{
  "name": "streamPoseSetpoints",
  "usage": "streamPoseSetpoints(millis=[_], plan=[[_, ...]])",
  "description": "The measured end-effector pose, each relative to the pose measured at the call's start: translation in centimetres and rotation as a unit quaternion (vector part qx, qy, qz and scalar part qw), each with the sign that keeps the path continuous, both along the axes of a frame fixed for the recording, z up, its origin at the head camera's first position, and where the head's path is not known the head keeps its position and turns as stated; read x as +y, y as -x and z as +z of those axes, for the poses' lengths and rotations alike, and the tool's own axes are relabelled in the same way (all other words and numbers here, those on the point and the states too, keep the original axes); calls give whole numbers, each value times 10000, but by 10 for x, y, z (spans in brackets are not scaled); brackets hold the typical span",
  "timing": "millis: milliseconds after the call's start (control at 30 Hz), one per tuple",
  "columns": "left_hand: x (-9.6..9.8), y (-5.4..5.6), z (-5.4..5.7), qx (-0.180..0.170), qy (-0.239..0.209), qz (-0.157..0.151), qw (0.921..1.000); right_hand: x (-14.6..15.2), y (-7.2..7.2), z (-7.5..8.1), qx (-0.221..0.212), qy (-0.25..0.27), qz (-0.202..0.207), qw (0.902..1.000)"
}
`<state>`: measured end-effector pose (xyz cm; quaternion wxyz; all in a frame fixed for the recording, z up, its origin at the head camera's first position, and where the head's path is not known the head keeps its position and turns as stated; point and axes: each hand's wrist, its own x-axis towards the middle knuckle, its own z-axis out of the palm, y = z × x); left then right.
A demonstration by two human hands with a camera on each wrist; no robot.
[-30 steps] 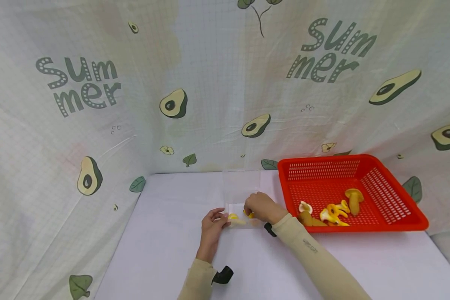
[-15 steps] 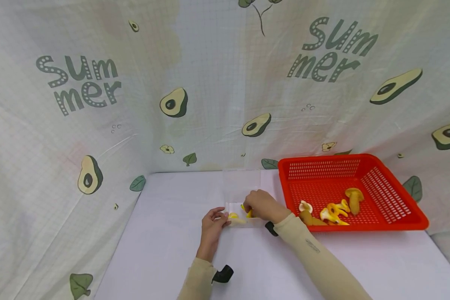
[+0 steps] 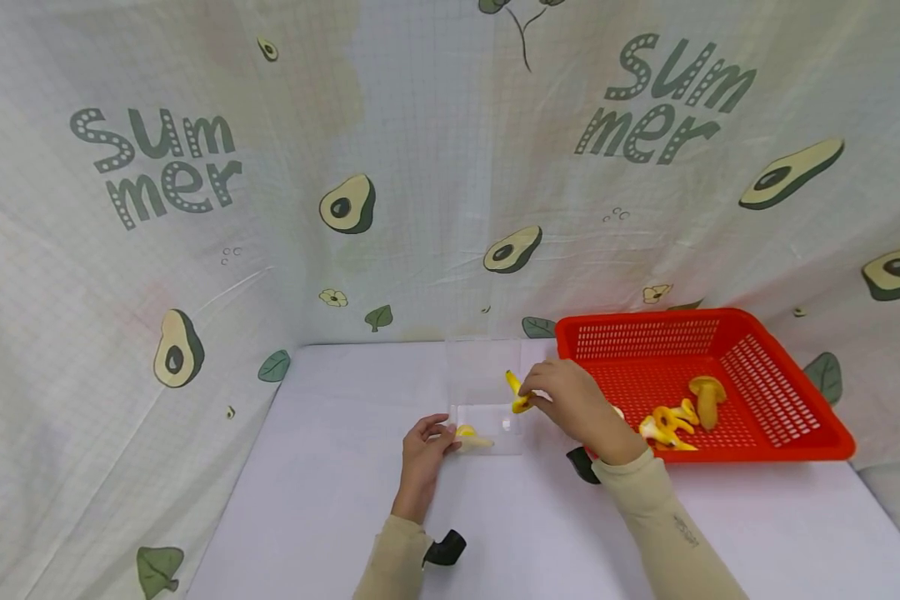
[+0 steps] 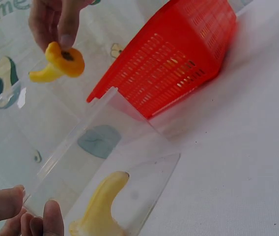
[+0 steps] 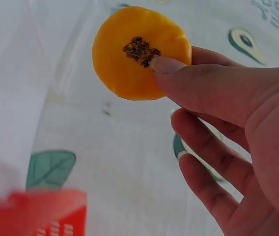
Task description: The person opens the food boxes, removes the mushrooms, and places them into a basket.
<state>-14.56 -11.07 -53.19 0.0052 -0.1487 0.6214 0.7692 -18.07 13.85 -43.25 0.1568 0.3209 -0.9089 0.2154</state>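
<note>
My right hand [image 3: 573, 404] pinches a yellow mushroom [image 3: 521, 404] between thumb and fingers, just above the right side of a clear plastic box [image 3: 504, 442]. In the right wrist view the mushroom's round orange cap [image 5: 115, 54] faces the camera, dark at its centre; the left wrist view shows its tapering stem. My left hand [image 3: 422, 458] grips the box's left side, with thumb and fingers at the wall in the left wrist view. Inside the box lies a pale yellow, curved mushroom [image 4: 102, 201], partly out of frame there. The box's clear lid [image 3: 483, 367] stands open behind.
At the right stands a red perforated basket [image 3: 802, 454]. It holds several mushrooms, among them a brown one [image 3: 708, 404] and a yellow-and-white cluster [image 3: 663, 429]. A printed cloth [image 3: 420, 167] hangs behind the white-covered table [image 3: 330, 483].
My right hand has lifted the yellow mushroom up out of the box and moved right towards the basket. The left hand keeps its place at the box.
</note>
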Motion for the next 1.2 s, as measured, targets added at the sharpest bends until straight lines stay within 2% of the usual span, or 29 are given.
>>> streamPoseSetpoints(millis=[233, 367, 633, 767, 933, 1033, 1200], plan=[[-1, 0, 0, 6, 17, -23, 10000, 39, -17, 12, 173, 314, -699, 9969], [-1, -1, 0, 37, 18, -28, 10000, 61, -24, 14, 266, 432, -934, 9943], [-1, -1, 0, 37, 34, -12, 10000, 99, -32, 14, 392, 339, -1485, 9876], [0, -1, 0, 32, 20, -10, 10000, 112, -35, 13, 109, 169, -1809, 9833], [-1, -1, -1, 35, 30, -17, 10000, 119, -37, 13, -537, 54, -2209, 9738], [-1, -1, 0, 31, 32, -22, 10000, 118, -37, 13, -746, 86, -2197, 9727], [-1, 0, 1, 44, 6, -25, 10000, 99, -34, 12, -682, 148, -1682, 9833]])
